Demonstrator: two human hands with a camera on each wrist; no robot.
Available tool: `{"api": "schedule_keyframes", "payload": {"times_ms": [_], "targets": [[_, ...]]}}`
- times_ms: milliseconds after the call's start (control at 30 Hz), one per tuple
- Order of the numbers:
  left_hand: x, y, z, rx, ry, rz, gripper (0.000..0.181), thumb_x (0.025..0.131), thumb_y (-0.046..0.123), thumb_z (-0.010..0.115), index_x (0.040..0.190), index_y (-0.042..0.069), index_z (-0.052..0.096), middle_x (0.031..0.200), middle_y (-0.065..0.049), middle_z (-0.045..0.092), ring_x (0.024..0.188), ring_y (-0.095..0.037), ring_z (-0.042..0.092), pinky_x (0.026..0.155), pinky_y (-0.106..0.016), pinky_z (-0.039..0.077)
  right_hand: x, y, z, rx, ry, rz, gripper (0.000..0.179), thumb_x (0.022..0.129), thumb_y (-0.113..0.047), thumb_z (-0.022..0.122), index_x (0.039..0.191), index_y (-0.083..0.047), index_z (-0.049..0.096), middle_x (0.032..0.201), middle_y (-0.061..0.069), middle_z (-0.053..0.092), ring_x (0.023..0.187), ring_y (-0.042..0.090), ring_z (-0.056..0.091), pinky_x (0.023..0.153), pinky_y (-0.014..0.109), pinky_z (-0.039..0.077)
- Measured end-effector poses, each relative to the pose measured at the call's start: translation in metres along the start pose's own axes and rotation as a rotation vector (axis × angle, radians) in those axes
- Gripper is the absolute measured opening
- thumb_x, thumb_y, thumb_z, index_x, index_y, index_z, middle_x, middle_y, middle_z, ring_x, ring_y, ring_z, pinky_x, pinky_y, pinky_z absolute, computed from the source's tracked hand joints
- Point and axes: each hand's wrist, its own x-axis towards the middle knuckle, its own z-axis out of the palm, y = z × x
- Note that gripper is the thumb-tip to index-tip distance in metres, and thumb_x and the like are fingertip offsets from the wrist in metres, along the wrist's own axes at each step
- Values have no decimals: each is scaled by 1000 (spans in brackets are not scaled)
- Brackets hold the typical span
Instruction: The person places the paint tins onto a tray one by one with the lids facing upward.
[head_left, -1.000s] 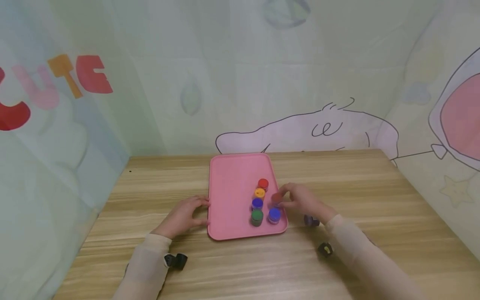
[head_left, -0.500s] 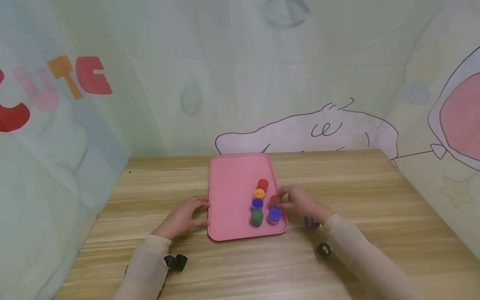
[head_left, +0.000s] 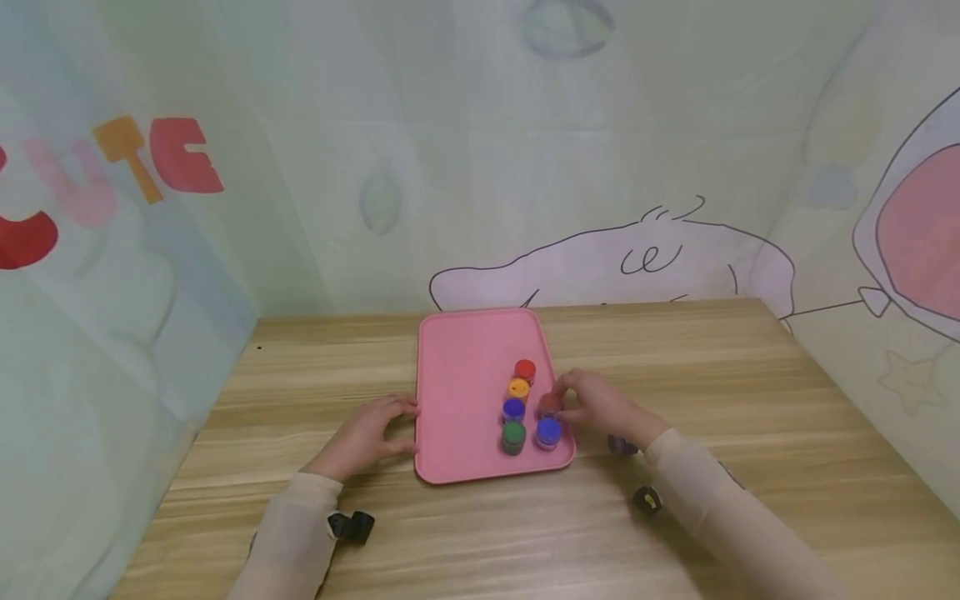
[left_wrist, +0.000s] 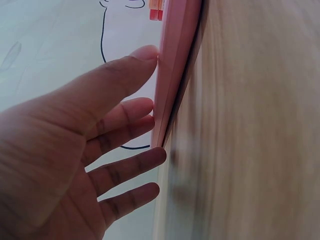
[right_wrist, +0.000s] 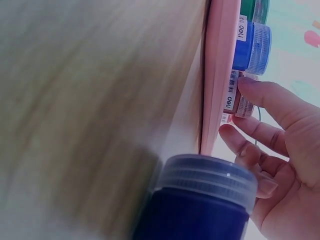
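Note:
A pink tray point(head_left: 461, 400) lies on the wooden table with several small paint jars on its right part. My right hand point(head_left: 603, 407) pinches a brown paint jar point(right_wrist: 245, 100) between thumb and fingers; the jar stands at the tray's right side, just behind a blue paint jar point(head_left: 548, 433). In a column to the left stand a red jar point(head_left: 525, 371), an orange jar point(head_left: 518, 389), a dark blue jar point(head_left: 513, 410) and a green jar point(head_left: 513, 437). My left hand point(left_wrist: 65, 135) touches the tray's left edge with relaxed, spread fingers.
A dark blue jar point(right_wrist: 195, 200) stands on the table by my right wrist, close to that camera. Small black objects point(head_left: 351, 527) lie by my left forearm, and another black object point(head_left: 647, 501) by my right; their kind is unclear. A printed curtain hangs behind the table.
My right hand has lowered the brown jar and brought it slightly nearer, to just behind the blue jar on the tray. The left hand has kept its place at the tray's edge.

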Motion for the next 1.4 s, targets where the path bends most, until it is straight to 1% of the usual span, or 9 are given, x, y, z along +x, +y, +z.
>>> {"api": "schedule_keyframes", "payload": {"times_ms": [133,267,467,567,633,867,1133,1200,1400], "targets": [[0,0,0,-1,2,-2,52,81,29,76,124,4,62,135,-15,57,127,-36,52,108,-51,42,-2,0,-2,5,-6,5,20,83,-24,76,100,-14,68,96,-3,65,93,14,60,90,35,55],[0,-1,1,-6,5,0,52,81,29,76,124,4,62,135,-15,57,127,-36,52,108,-51,42,-5,0,-7,8,-8,47,25,83,-26,76,104,-15,68,99,-3,67,97,15,62,91,36,56],[1,-1,0,-5,3,5,52,80,29,77,123,4,63,134,-15,58,126,-36,52,108,-51,43,-10,3,-13,-48,-12,48,31,84,-24,74,110,-8,67,104,6,69,100,23,64,91,41,56],[1,-2,1,5,1,12,52,80,30,77,123,4,63,134,-15,58,126,-36,53,107,-52,43,-13,4,-17,-68,-21,54,32,85,-22,73,110,-5,66,104,8,69,100,24,64,90,41,56],[1,-2,1,4,-2,6,52,80,30,77,123,4,63,135,-15,58,126,-36,52,107,-51,43,-16,4,-20,-76,-24,62,31,85,-22,73,110,-4,66,104,9,69,99,24,64,89,41,56],[2,-2,1,-4,-8,-3,53,80,30,77,124,5,62,137,-15,56,128,-36,51,109,-52,41,-25,13,-28,-116,-18,15,26,85,-20,72,103,-1,68,97,10,69,92,23,65,85,40,57],[2,-2,1,5,-11,-3,52,80,30,76,123,5,62,137,-16,56,128,-37,50,109,-54,41,-36,19,-33,-150,-29,0,20,83,-19,74,95,-3,69,91,7,70,83,19,64,77,36,57],[2,-1,1,-2,-15,-14,52,80,30,76,124,5,62,138,-15,55,129,-37,50,110,-53,40,-39,20,-34,-164,-35,-7,20,83,-19,74,94,-3,69,89,7,70,80,17,63,74,34,56],[2,-1,1,-8,-14,-16,53,80,31,77,124,4,62,138,-16,55,129,-37,49,110,-53,40,-44,21,-37,-174,-69,4,18,82,-20,74,92,-5,70,87,4,70,75,12,60,69,29,54]]}}
